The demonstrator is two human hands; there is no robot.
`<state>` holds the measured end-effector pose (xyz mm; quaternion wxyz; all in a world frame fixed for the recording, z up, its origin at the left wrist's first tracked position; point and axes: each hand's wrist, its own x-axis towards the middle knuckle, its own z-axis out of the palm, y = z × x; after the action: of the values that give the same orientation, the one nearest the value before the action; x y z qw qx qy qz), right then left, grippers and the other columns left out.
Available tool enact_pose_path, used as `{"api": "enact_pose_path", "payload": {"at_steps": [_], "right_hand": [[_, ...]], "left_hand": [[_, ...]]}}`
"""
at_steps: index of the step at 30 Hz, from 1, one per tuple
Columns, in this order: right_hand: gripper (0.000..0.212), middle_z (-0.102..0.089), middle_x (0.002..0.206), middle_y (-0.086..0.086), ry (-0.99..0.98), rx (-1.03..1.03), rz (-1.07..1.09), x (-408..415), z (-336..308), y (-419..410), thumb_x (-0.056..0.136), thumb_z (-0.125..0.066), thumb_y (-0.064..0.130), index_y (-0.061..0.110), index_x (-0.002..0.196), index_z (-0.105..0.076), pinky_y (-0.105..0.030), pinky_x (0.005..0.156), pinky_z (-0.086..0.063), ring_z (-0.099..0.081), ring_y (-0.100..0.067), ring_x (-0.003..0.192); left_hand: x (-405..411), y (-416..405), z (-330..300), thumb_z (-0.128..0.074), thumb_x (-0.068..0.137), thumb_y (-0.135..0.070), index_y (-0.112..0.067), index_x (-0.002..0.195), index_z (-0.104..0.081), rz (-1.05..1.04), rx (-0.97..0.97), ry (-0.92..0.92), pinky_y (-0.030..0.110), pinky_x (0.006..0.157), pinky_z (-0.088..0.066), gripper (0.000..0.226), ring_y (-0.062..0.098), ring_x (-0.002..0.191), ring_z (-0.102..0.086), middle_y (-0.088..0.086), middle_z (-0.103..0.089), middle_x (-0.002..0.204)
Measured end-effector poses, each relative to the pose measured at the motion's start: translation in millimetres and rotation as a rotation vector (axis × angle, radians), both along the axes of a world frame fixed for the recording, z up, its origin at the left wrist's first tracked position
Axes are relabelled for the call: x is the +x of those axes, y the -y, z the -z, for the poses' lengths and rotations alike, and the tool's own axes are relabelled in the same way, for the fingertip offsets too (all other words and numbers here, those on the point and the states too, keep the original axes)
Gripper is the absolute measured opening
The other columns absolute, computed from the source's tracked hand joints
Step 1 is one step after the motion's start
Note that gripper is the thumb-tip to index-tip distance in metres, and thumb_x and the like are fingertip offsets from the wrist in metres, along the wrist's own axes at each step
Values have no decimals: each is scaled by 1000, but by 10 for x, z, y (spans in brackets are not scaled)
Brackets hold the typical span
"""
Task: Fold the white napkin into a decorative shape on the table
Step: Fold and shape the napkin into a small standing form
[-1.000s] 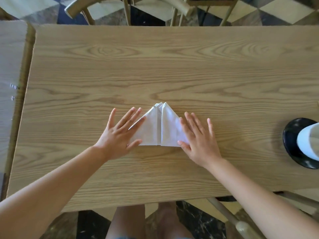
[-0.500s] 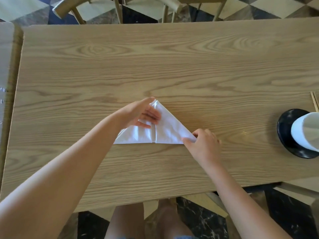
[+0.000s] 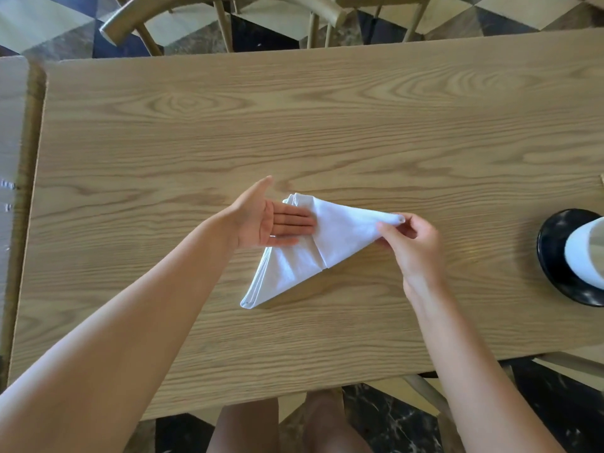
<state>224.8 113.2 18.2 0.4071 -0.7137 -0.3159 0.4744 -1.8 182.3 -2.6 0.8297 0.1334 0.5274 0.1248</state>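
— Nearest the camera? Any writing?
— Bare knees [image 3: 287, 426] under the table's near edge, over dark marbled floor. No legible lettering or brand anywhere.

— And the hands?
— Two bare forearms reaching in over the wooden table [image 3: 327, 132]. Left hand [image 3: 264, 223] open, palm turned up, fingers [image 3: 294, 220] straight and slipped under the upper left part of the white napkin [image 3: 330, 237]; thumb pointing away, clear of the cloth. Gripping nothing, just flat beneath the fabric. Right hand [image 3: 415, 240] pinched on the napkin's right corner, thumb and fingertips closed around the tip, that corner raised a little off the wood.

— Where exactly on the table?
— Roughly mid-table, slightly toward the near side, between the two hands. Folded into a layered triangle with a central crease; long edge slanting from the lifted right tip down to a low left corner resting on the wood, stacked hems visible along the left side.

— Farther out?
— At the right edge, well apart from the napkin, a black plate [image 3: 555, 256] carrying something white, cut off by the frame. Beyond the far edge, wooden chairs [image 3: 225, 8] on a checkered floor. A second tabletop [image 3: 13, 125] butted against the left side.
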Motion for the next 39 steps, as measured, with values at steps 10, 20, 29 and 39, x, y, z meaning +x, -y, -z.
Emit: {"api": "enact_pose_path", "payload": {"at_steps": [10, 20, 29, 39], "right_hand": [[12, -67, 79, 5, 231, 354, -319, -488, -355, 215, 78, -69, 5, 16, 80, -64, -21, 70, -50, -64, -8, 75], [16, -64, 80, 5, 629, 738, -722, -1048, -6, 556, 75, -67, 1, 15, 78, -61, -25, 63, -49, -59, -10, 77], [19, -61, 76, 1, 697, 774, -858, -1089, 337, 675, 72, -64, -6, 13, 73, -61, -27, 62, -46, -52, -16, 72], [29, -67, 108, -8, 607, 673, -737, -939, 299, 606, 86, -48, 4, 4, 110, -64, -29, 90, -47, -57, -18, 105]], "left_hand": [[-14, -230, -85, -35, 93, -49, -6, 89, -68, 325, 117, -319, 23, 65, -55, 54, 15, 68, -72, 5, -75, 76], [-24, -311, -102, -62, 86, -16, -9, 85, -62, 526, 314, -512, 21, 57, -55, 7, 14, 64, -62, 4, -64, 76], [-89, -258, -149, -64, 82, -20, -8, 72, -59, 929, 814, -714, 22, 64, -52, 16, 19, 68, -68, 7, -69, 68], [-163, 567, 80, -44, 89, -34, -10, 122, -53, 186, 1182, -1140, 32, 83, -42, 41, 22, 102, -54, 6, -58, 115]]}}
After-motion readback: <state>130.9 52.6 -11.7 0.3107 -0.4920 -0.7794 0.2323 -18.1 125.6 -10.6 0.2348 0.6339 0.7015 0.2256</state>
